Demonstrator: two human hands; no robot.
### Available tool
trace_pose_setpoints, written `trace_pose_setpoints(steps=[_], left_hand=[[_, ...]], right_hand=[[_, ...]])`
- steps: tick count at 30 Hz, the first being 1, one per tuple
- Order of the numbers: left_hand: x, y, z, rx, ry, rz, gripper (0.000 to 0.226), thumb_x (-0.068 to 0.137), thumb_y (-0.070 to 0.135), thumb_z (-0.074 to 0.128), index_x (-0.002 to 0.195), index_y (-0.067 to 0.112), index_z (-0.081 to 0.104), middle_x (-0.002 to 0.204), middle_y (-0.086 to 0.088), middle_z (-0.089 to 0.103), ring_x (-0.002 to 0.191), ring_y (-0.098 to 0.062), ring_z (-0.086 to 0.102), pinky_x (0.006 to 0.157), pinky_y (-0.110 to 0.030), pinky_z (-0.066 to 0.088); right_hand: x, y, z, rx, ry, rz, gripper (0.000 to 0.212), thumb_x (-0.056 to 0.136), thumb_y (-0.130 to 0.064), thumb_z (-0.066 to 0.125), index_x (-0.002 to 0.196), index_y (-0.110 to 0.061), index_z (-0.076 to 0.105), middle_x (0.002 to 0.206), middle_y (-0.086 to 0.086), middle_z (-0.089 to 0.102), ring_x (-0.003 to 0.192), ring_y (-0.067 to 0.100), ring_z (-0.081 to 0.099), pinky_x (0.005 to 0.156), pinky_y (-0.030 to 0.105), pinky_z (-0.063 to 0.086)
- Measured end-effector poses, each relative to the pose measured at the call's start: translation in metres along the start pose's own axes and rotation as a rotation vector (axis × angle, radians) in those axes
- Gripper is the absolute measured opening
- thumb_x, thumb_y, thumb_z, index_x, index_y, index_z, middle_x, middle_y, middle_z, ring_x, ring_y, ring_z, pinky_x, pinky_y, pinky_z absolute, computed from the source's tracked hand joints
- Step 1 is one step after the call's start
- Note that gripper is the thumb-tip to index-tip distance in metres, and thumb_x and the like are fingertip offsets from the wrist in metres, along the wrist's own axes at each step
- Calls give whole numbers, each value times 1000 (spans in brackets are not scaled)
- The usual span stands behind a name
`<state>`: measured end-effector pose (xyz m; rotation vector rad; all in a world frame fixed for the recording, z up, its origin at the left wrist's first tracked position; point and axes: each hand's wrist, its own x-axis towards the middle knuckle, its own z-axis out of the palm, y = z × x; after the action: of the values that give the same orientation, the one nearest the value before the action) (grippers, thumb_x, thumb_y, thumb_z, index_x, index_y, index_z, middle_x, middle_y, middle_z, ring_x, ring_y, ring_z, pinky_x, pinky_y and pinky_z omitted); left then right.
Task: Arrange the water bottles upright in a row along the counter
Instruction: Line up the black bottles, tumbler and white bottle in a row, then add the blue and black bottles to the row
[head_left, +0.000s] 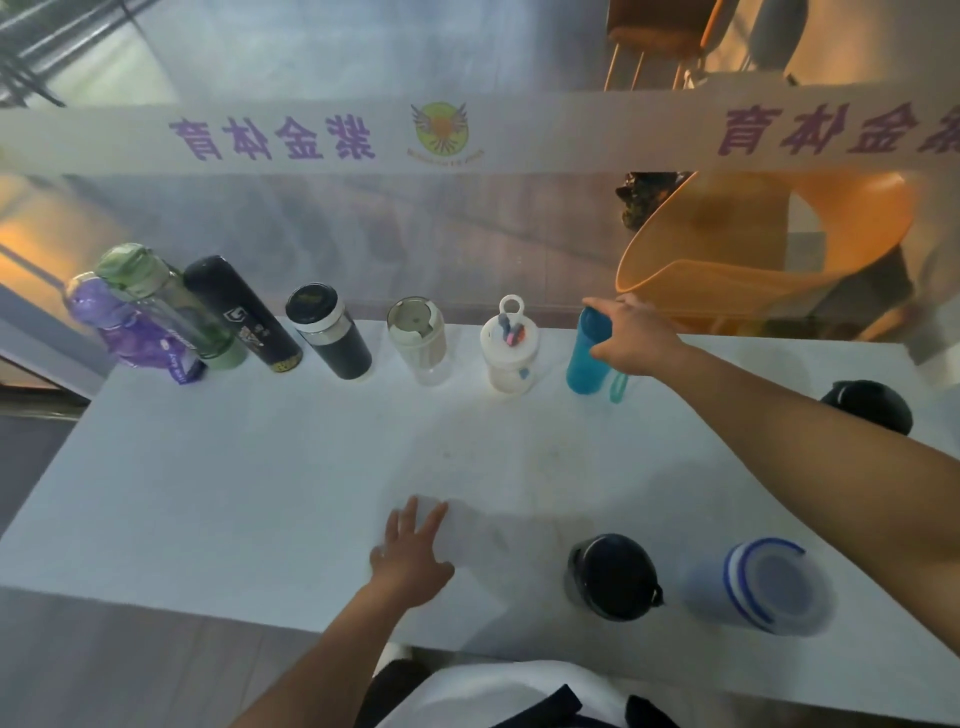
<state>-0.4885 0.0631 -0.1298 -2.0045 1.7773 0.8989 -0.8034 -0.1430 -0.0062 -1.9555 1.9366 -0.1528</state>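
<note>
Several bottles stand upright in a row along the far edge of the white counter (260, 467): purple (130, 332), green-capped clear (171, 306), tall black (244, 317), black with a white band (332, 332), cream (421, 340), white with a loop lid (509, 351) and teal blue (587, 358). My right hand (634, 338) grips the top of the teal blue bottle at the row's right end. My left hand (410, 556) lies flat on the counter near the front edge, fingers spread, holding nothing. A black-lidded bottle (613, 577) and a blue-ringed clear bottle (774, 587) stand at the front right.
Another black bottle (872, 405) stands at the right side, behind my right forearm. A glass wall with a white printed band (467, 135) rises right behind the row. An orange chair (753, 234) is beyond the glass.
</note>
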Motion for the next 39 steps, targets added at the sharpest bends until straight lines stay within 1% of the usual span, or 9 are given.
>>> trace_pose_setpoints(steps=[6,11,14,17,20,22,25,32,39], left_hand=[[-3,4,-2,-57,-30,-16,81,90,40,56,153,45,7,164,7,-12,152,-24,-6,114,-50,29],[-2,9,-3,-89,-26,-44,81,88,37,57,153,45,9,164,7,-9,151,-23,-5,113,-51,30],[-3,12,-3,-113,-18,-54,81,87,36,58,153,44,11,164,6,-9,151,-24,-4,113,-50,31],[-4,18,0,-115,-11,-53,81,87,36,59,153,43,11,164,3,-8,151,-26,-3,114,-50,30],[-5,29,5,-88,0,-18,81,87,39,58,153,43,12,164,2,-8,151,-26,-2,116,-51,27],[-5,38,9,-71,1,-1,80,87,41,57,153,43,12,164,1,-8,151,-27,-3,118,-51,23],[-5,49,12,-80,22,-14,79,88,44,56,153,43,11,164,-2,-9,151,-30,-4,118,-52,18],[-1,67,16,-83,53,-21,82,87,42,59,152,42,10,164,-2,-9,150,-31,-3,117,-54,20],[-3,64,14,-8,4,28,83,89,39,56,153,45,4,164,0,-13,151,-29,-7,117,-52,23]], right_hand=[[1,1,2,-33,-60,-26,71,81,-27,63,145,-38,33,132,8,46,120,30,44,108,57,34],[-3,5,4,-11,-55,-41,74,84,-36,63,147,-38,26,144,6,41,128,32,43,110,61,31],[-17,5,-4,2,-10,-45,79,83,-46,65,148,-39,21,154,9,31,134,37,39,107,57,37],[-55,-1,-19,143,93,-75,74,79,-51,68,143,-34,34,145,8,40,129,32,42,104,49,43],[-124,-15,-28,274,-123,-168,62,81,-50,69,136,-36,45,144,-2,44,127,18,44,104,34,38],[-173,-24,-25,181,-361,-234,64,79,-56,68,136,-44,42,147,-12,39,129,10,40,105,31,35],[-225,-25,-4,-39,-502,-327,74,77,-57,68,140,-48,32,152,-12,28,133,14,35,106,34,36],[-238,-8,20,-69,-393,-457,64,78,-29,66,132,-46,37,130,-6,43,111,20,51,83,34,49],[-173,21,-48,216,-208,-195,63,73,-26,78,127,-36,48,117,-4,50,103,16,51,89,32,48]])
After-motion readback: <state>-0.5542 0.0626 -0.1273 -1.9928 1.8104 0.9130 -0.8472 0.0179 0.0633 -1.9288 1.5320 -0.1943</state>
